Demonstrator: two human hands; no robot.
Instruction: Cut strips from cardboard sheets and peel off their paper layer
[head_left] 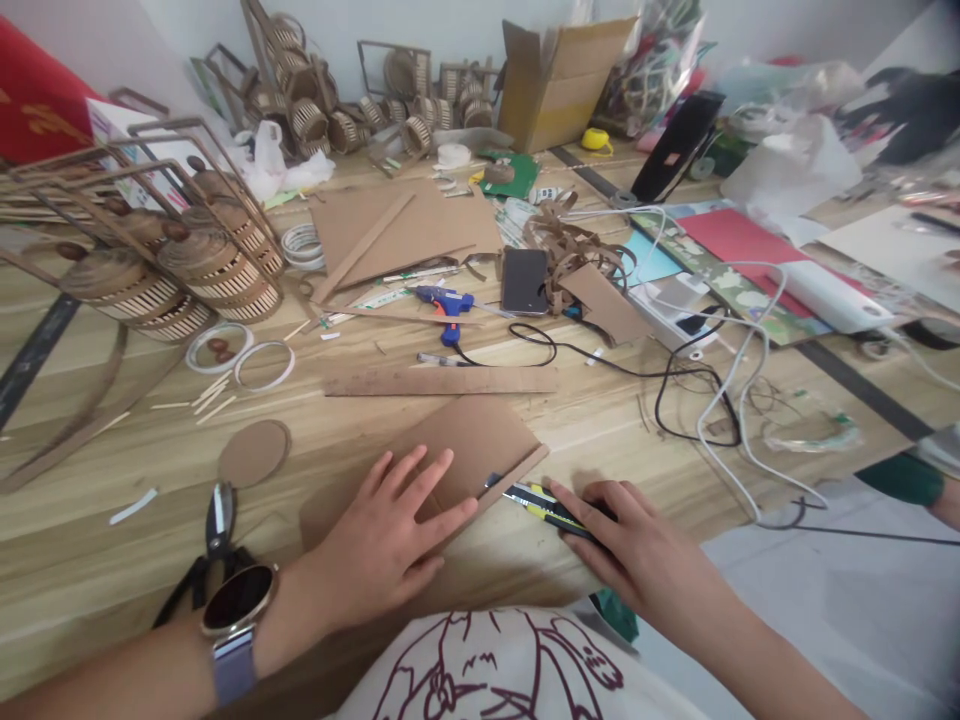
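Brown cardboard (484,435) lies on the table (600,420) under the left hand (382,525), its 5 fingers spread; the right hand (630,540) pinches the cutter (551,508) between thumb and fingers. Firm, flat pressure, left fingertips clear of the cutter's path, should serve best.

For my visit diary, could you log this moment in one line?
left fingers: spread on cardboard sheet | right fingers: holding utility knife at sheet's edge | glue gun: lying on table
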